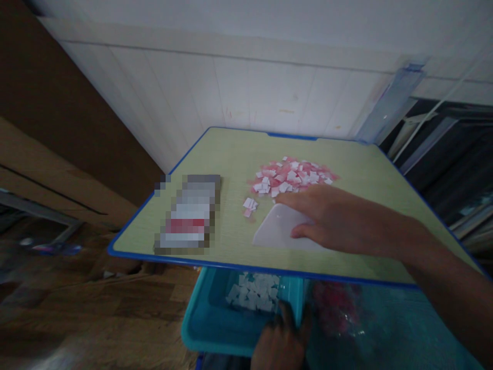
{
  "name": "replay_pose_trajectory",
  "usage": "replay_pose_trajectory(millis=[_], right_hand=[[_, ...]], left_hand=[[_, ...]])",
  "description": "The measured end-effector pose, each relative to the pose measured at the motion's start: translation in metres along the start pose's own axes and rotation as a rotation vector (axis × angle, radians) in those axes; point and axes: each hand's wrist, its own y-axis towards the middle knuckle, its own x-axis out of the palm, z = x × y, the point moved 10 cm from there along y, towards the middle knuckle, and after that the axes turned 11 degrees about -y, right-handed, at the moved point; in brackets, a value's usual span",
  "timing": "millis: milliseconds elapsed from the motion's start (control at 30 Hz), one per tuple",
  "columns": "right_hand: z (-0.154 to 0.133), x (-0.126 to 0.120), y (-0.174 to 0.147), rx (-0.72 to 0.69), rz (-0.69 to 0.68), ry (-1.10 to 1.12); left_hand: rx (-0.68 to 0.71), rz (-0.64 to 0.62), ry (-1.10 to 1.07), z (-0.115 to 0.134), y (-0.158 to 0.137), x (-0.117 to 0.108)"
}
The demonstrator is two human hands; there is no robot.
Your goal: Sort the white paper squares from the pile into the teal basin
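While the right hand (333, 218) lies palm-down, forearm (439, 267) slanted from near right, it pinches a smooth, slant-edged white scraper (275, 228) on the blue-edged, pale green tabletop (229, 226); far side, pink-and-white paper slips (295, 177), squarish, heaped. Left hand (281, 341): below, at right wall of smooth teal bin (189, 316); grip unclear.

The right hand (333, 218) is ungloved, its forearm (439, 262) bare, slim at the wrist (402, 235) and broader toward the right. The left hand (279, 347), near, is also ungloved, dim and blurred. Dark cloth (227, 362), seemingly clothing, shows beside it.
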Motion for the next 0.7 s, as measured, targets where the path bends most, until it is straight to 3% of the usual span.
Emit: replay_pose_trajectory(millis=[133,300,467,700], right_hand=[[0.014,-0.01,-0.013,-0.06,-0.007,-0.059],[0.002,0.016,-0.021,-0.17,-0.083,-0.01],[-0.011,0.039,-0.016,-0.218,-0.059,-0.244],[-0.006,0.044,-0.039,-0.237,0.006,-0.317]], left_hand=[[-0.001,-0.005,-0.01,0.0,-0.001,0.002],[-0.082,-0.007,0.022,-0.003,-0.001,-0.002],[-0.06,-0.07,0.004,-0.003,-0.001,0.005],[-0.045,-0.08,0.011,-0.004,-0.001,0.003]])
